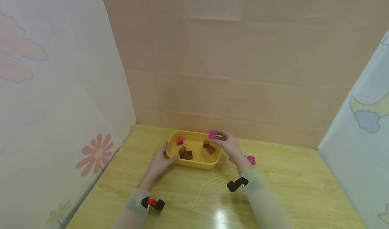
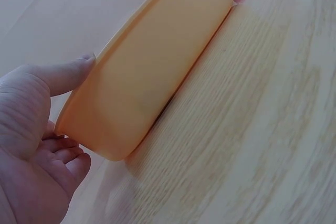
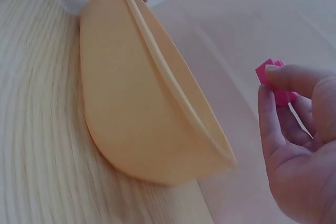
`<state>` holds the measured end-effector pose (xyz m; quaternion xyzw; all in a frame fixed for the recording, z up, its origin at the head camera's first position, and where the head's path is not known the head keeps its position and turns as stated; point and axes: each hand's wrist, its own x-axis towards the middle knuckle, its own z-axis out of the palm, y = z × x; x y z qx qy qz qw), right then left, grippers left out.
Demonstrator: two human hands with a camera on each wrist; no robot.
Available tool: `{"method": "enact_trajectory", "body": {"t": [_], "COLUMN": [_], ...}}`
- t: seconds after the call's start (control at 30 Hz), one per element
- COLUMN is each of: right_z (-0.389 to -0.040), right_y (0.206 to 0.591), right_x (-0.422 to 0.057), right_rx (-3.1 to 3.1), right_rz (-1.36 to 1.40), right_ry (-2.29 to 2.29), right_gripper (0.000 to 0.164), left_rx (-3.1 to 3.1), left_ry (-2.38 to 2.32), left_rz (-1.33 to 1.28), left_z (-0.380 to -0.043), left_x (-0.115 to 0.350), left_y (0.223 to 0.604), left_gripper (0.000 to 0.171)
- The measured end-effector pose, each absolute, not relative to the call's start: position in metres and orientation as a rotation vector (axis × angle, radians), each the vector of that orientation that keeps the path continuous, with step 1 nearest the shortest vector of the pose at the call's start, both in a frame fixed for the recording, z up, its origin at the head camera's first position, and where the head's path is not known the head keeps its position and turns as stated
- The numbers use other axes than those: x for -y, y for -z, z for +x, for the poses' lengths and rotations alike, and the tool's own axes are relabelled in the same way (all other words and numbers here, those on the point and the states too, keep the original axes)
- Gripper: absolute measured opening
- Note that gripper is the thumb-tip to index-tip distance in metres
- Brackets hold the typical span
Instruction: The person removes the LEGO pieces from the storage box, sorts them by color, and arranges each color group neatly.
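Observation:
A yellow plastic tub [image 1: 194, 163] stands on the table, holding several brown toy bricks [image 1: 189, 154] and one pink brick [image 1: 180, 141]. My left hand [image 1: 160, 160] grips the tub's left end; the left wrist view shows the thumb on the rim and the fingers around the end wall. Above the tub's right end, my right hand [image 1: 228, 145] pinches another pink toy brick [image 1: 212, 134] between thumb and fingers, clear of the rim in the right wrist view [image 3: 270, 74]. More pink bricks [image 1: 251, 160] lie on the table right of the tub, partly hidden behind the right wrist.
The wood-grain table [image 1: 291, 181] meets a plain tan backdrop [image 1: 243, 87] behind the tub. A flower-printed sheet [image 1: 60, 121] hangs on the left, and a sheet with a moon and cloud [image 1: 358, 148] on the right. Each wrist wears a black camera mount.

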<state>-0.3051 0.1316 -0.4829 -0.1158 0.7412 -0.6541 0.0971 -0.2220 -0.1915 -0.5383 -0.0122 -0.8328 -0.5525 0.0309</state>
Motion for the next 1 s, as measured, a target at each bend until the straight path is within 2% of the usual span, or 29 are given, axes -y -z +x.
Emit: {"method": "enact_trajectory", "body": {"t": [0.2,0.6,1.0], "right_z": [-0.301,-0.278,-0.263], "right_y": [0.48,0.488,0.506], "right_x": [-0.176,-0.272,-0.325], "right_rx": [-2.259,-2.419,-2.495], "right_rz": [-0.393,-0.314,-0.293], "right_ry": [1.912,1.811,1.74], "right_gripper": [0.057,0.063,0.066], "left_rx": [2.551,2.571,2.569], "left_ry": [1.705,1.658,1.686], "left_rz": [-0.066,-0.062,-0.06], "left_z": [-0.222,-0.22,-0.219], "left_x": [0.192,0.19,0.19], "left_y": [0.537,0.535,0.534], "left_gripper": [0.102,0.1,0.1]}}
